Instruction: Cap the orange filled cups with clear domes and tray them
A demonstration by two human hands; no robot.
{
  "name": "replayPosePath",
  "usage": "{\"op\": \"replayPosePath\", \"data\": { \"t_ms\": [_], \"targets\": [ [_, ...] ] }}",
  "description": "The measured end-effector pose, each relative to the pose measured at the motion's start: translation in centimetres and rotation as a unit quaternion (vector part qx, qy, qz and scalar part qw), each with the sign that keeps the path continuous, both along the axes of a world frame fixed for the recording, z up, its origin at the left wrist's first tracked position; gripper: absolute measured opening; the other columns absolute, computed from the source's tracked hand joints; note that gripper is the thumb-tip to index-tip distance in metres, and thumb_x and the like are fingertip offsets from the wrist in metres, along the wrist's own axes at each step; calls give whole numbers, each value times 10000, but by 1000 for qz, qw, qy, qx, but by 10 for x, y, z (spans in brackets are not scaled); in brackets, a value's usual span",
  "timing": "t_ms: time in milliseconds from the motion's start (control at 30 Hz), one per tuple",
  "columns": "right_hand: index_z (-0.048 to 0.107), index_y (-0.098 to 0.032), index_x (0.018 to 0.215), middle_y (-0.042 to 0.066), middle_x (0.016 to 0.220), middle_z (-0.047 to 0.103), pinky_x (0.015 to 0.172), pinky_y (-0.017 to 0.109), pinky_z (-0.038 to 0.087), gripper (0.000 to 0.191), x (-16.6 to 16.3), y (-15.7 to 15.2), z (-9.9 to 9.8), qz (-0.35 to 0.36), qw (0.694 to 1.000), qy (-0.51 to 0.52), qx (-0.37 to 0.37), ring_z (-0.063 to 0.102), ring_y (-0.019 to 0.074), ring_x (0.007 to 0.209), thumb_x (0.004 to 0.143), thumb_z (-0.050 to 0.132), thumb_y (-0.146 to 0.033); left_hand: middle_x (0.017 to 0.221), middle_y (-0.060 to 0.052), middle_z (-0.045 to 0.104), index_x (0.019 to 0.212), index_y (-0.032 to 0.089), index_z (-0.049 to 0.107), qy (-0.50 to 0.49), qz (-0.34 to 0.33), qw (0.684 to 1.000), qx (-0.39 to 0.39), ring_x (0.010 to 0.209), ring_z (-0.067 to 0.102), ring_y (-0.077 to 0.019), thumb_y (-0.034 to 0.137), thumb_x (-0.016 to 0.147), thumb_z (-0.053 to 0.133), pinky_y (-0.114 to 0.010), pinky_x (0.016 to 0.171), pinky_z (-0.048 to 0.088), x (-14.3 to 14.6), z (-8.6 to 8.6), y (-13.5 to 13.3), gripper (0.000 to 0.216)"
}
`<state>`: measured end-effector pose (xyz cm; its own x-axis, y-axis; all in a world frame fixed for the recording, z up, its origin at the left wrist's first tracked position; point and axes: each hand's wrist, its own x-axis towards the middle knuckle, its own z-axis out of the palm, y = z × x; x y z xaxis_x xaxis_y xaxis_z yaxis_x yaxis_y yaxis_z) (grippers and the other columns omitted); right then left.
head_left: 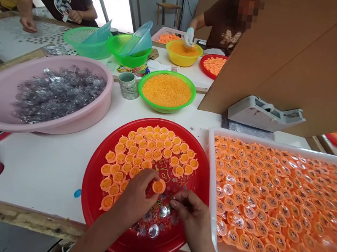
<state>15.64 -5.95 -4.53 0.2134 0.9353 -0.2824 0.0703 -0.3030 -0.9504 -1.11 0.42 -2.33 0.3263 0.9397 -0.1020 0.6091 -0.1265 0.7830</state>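
Over the red tray [90, 184] on the white table [36, 173], left hand [135, 193] pinches an orange cap [159, 186]; right hand [190, 221] has fingertips pressed together.

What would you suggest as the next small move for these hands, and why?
Probably the right hand should fit a clear dome onto the orange cap the left hand holds, since its fingers are at the domes on the red plate, and caps in the white tray appear domed.
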Motion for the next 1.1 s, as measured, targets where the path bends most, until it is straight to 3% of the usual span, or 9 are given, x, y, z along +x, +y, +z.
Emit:
{"op": "replayPosePath", "data": {
  "t_ms": [167,333,600,767,867,933,1100],
  "targets": [
    [722,-203,829,22,778,687,651,268,514,107,11,6,4,0,997,72,7,632,168,709,759,726,-284,948,16,638,952,243,590,-141,-25,983,-116,911,618,-162,113,782,580,-285,805,496,9,14,-1,214],
    [762,-248,886,13,804,678,670,246,519,139,22,8,9,80,992,-11,98,639,151,748,810,678,-168,985,2,663,1044,235,598,-179,-6,967,-180,888,629,-163,117,753,630,-275,773,498,17,8,-1,316],
    [672,-227,914,23,849,626,662,225,511,213,26,14,20,186,945,-175,205,620,140,756,897,525,-73,877,-15,673,933,194,644,-211,-67,945,-239,837,642,-184,116,780,601,-284,736,510,24,5,-5,177],
    [627,-232,1030,41,934,649,721,264,528,174,21,7,14,126,960,-192,162,642,166,813,898,568,-135,1061,-34,703,1074,215,632,-269,-39,932,-241,956,673,-193,81,780,568,-332,881,539,25,0,-7,329],
    [618,-221,945,8,794,679,587,240,525,49,17,0,7,81,984,-140,75,645,152,643,902,603,-239,1089,-45,713,1073,212,657,-259,-29,938,-227,1016,675,-207,83,784,562,-337,921,538,25,-2,-9,331],
    [617,-221,896,-12,733,683,536,221,513,52,15,-4,5,72,990,-110,55,638,138,576,915,590,-261,1082,-50,721,1056,208,675,-248,-32,943,-218,1023,679,-213,95,795,560,-329,912,546,24,0,-10,307],
    [637,-223,879,-4,771,677,605,208,514,68,18,-10,9,68,957,-210,190,655,138,674,902,607,-167,1046,-34,741,1070,212,691,-241,-61,945,-214,924,712,-186,74,779,556,-285,855,573,23,13,-10,350]
  ]
}}
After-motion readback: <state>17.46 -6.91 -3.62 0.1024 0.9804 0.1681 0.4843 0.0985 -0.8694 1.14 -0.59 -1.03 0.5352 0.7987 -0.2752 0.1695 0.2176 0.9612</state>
